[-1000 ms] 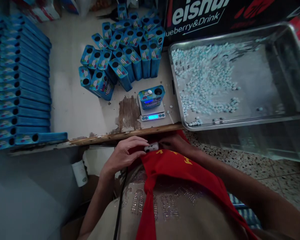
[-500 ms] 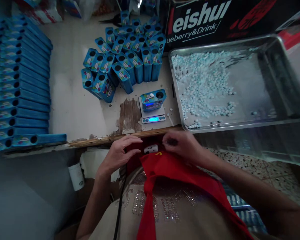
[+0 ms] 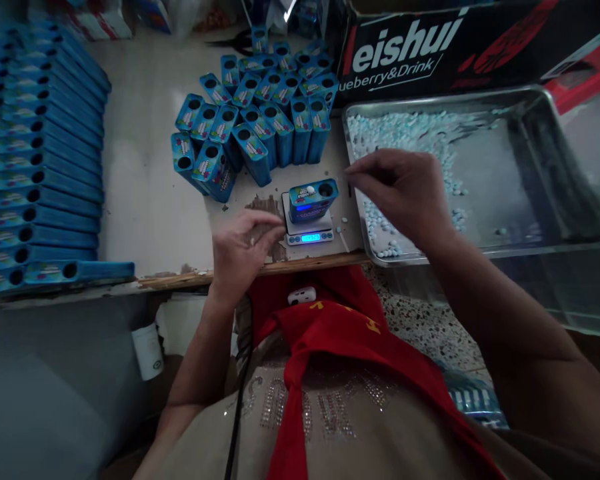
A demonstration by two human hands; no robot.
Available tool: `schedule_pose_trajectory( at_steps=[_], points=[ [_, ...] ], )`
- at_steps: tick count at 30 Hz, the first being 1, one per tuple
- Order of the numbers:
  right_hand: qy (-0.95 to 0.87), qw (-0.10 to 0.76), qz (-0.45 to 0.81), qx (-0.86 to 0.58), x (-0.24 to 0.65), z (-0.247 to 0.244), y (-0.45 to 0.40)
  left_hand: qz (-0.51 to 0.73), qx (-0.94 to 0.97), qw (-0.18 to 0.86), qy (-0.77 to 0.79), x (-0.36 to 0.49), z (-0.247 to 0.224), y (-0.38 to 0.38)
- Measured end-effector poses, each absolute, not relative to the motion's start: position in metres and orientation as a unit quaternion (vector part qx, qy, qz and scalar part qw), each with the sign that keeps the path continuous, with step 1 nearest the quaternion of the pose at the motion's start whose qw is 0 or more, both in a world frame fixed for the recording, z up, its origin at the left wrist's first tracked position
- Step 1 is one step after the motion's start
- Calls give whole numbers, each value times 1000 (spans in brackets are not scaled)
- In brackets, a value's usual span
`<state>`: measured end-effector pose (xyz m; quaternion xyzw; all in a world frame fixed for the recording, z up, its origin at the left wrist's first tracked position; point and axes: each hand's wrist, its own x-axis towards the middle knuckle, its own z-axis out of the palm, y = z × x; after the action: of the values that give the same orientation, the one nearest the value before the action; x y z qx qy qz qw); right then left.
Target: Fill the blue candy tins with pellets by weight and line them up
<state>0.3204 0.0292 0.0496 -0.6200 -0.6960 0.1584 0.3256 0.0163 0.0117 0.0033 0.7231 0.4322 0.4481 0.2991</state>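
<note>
A blue tin (image 3: pixel 312 201) stands on a small digital scale (image 3: pixel 310 237) with a lit display. One white candy (image 3: pixel 311 191) lies on top of the tin, beside its round dark hole. Just left of the scale is my left hand (image 3: pixel 240 250), fingers curved and thumb slightly apart from the forefinger, with nothing visible between them. My right hand (image 3: pixel 410 193) hovers over the left part of a metal tray (image 3: pixel 525 233), thumb and forefinger pinched together; whatever they may hold is too small to see. Pale blue and white candies (image 3: pixel 405 127) cover the tray's left side.
Many upright blue tins (image 3: pixel 253 150) with holes cluster behind the scale. More tins (image 3: pixel 45 193) lie in rows at the left. A black carton (image 3: pixel 405 50) stands behind the tray. A few loose candies (image 3: pixel 345 220) lie by the scale, near the wooden table edge (image 3: pixel 200 280).
Both hands have risen from my lap, in front of the table edge. The left went up to the scale's left side, the right up and rightward over the tray.
</note>
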Motion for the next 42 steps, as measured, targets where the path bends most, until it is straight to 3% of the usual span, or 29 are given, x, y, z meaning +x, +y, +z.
schedule_pose_trajectory(
  at_steps=[2,4,7,9,16,23,29,36,38,42],
  points=[
    [-676,300,132,-659,346,45,23,458,732,245,440,32,9,33],
    [-691,204,108,-685,376,39,15,445,749,220,440,48,14,55],
    [-747,20,113,-655,415,25,-1,389,764,267,440,62,18,80],
    [-756,-36,111,-644,434,15,-10,352,761,313,447,66,21,90],
    [-688,58,102,-716,469,5,-8,320,776,346,420,88,28,102],
    [-766,-91,76,-632,456,8,-4,388,754,265,459,66,33,86],
    [-847,-132,70,-510,425,-1,19,399,658,288,570,18,22,55],
    [-810,-119,164,-550,400,-7,19,399,612,318,604,-2,4,30],
    [-800,-56,197,-565,399,-13,16,398,610,318,607,-1,1,28],
    [-635,161,320,-684,406,-18,11,397,627,307,596,-3,-2,27]
  ],
)
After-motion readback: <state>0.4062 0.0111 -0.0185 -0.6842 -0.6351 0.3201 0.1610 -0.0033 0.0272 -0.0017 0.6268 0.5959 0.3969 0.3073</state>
